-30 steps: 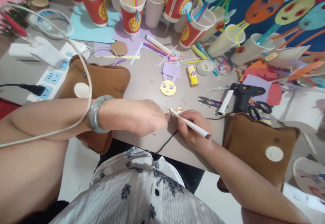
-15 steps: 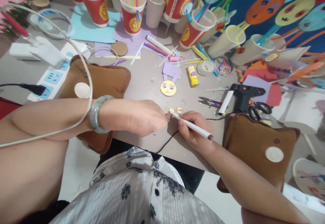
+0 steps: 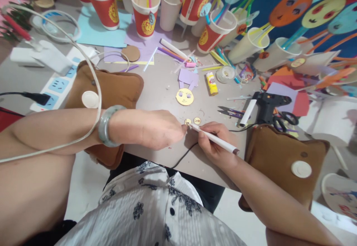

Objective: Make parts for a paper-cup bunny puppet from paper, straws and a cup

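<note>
My right hand (image 3: 216,140) grips a white pen (image 3: 220,142), its tip at a small yellow disc (image 3: 187,121). At the lower edge of that disc are the fingertips of my closed left hand (image 3: 161,130); whether they pinch or only press it cannot be made out. Just right of it lies a second small disc (image 3: 197,120) with lettering on it. Beyond the hands sits a larger yellow paper face (image 3: 184,96) with purple eyes, below purple paper pieces (image 3: 189,77).
A yellow glue stick (image 3: 211,83), scissors (image 3: 230,111) and a black glue gun (image 3: 269,106) lie to the right. Brown cushions (image 3: 284,164) flank both arms. Cups (image 3: 145,17) line the back. A white cable (image 3: 97,86) crosses my left forearm.
My right hand and the rear end of the pen have shifted slightly to the right. The pen tip stays by the small disc, and my left hand has hardly moved.
</note>
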`<state>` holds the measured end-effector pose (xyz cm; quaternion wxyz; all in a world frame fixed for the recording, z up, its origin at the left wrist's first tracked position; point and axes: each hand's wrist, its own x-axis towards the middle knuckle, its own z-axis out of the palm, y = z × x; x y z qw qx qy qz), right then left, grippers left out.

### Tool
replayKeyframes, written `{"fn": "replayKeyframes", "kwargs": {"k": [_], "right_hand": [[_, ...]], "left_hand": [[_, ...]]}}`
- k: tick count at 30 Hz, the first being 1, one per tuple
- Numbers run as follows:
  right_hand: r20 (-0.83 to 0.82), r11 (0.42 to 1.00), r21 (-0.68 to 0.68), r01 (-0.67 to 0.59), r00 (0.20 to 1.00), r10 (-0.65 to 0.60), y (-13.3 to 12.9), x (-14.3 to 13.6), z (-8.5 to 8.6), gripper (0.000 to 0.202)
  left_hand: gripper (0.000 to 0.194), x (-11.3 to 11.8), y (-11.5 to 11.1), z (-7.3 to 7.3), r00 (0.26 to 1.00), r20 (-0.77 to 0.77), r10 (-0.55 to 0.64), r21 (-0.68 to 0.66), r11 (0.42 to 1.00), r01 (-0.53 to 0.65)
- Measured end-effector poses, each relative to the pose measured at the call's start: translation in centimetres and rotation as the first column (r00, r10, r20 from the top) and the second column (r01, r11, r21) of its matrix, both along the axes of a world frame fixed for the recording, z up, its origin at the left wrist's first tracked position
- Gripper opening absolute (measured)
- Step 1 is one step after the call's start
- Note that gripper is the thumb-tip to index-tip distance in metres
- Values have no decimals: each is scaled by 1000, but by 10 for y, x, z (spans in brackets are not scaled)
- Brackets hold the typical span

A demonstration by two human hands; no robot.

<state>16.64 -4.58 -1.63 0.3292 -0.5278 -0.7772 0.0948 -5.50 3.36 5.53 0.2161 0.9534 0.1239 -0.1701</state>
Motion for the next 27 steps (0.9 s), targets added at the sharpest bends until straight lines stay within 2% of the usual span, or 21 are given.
{"fn": "replayKeyframes", "kwargs": {"k": [10,15,27], "right_hand": [[0,999,-24,24,1000,-24,0,1,-3,13],[-2,1000,-10,27,1000,-27,0,-1,-3,15],[12,1000,-10,12,1000,-12,0,0,0,18]], "left_hand": [[41,2,0,-1,999,-45,3,13,1000,-2],[42,2,0,0,1000,0,6,13,1000,-6],[47,3,-1,2,996,-82,30,-16,999,-32]]}}
